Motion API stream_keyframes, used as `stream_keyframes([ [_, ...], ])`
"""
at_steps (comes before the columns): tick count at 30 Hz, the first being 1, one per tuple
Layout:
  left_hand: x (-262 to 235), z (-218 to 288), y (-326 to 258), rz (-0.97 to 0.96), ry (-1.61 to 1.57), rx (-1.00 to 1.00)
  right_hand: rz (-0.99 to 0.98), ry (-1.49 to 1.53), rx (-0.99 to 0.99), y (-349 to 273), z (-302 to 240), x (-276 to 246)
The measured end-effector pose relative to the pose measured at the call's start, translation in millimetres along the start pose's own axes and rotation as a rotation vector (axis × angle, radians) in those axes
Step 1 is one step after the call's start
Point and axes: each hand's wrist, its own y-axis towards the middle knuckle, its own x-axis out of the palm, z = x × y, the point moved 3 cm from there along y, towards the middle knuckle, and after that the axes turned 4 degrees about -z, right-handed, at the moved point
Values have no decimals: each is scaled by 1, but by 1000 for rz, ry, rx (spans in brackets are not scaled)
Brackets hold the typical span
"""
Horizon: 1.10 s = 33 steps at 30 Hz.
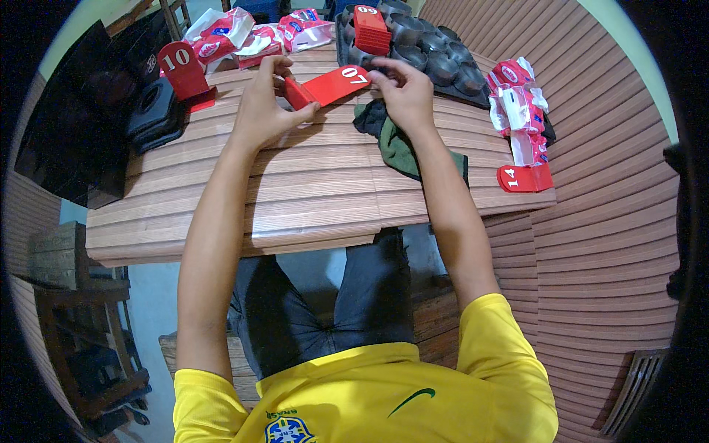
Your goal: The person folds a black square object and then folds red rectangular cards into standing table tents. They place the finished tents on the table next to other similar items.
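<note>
Both hands up over the far half of the wooden slat table (310,199), forearms coming in from the bottom edge and angling inward twd each other. Left hand (267,103) closed around the base end of a red number marker (329,86), thumb on the near side, fingers curled over the top, wrist bent a bit outward. Right hand (405,88) pinching the other end of the same marker, the end w/ the white digits, fingertips on its upper edge, thumb under. So marker held between both hands, lifted just above the tabletop, tilted w/ the right end higher, roughly centre of the table's far side.

Dark green cloth (399,144) bunched on the table right under and near the right wrist. Behind the right hand, a dark muffin-style tray (436,55) w/ round cups, a stack of more red markers (371,29) sitting on its left part. Another red marker standing upright (181,70) at far left, just beside a black moulded block (153,111). One more red marker lying flat (523,179) at the right table edge. Red-and-white wrappers piled at the far edge (244,33), more of them on the right (517,107), near the flat marker.

Elbows spread wide, yellow shirt sleeves at bottom, dark trousers visible below the table edge.
</note>
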Motion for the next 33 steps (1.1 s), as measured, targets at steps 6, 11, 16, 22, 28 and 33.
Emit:
stream_keyframes([
  [6, -4, 20, -8, -298, 117, -47, -219, -224, -120, -7, -4, 18],
  [11, -3, 27, -12, -333, 21, -61, -312, -269, -107, -9, -8, 18],
  [16, -1, 24, -12, -312, 15, -34, -441, -305, -155, -11, -15, 21],
  [22, 2, 20, -11, -280, 4, -5, -638, -88, -268, -11, -18, 25],
  [28, 5, 16, -10, -323, -48, -53, -410, -306, -256, -1, -11, 34],
  [33, 2, 16, -8, -343, 13, -87, -503, -124, -373, -11, -20, 38],
])
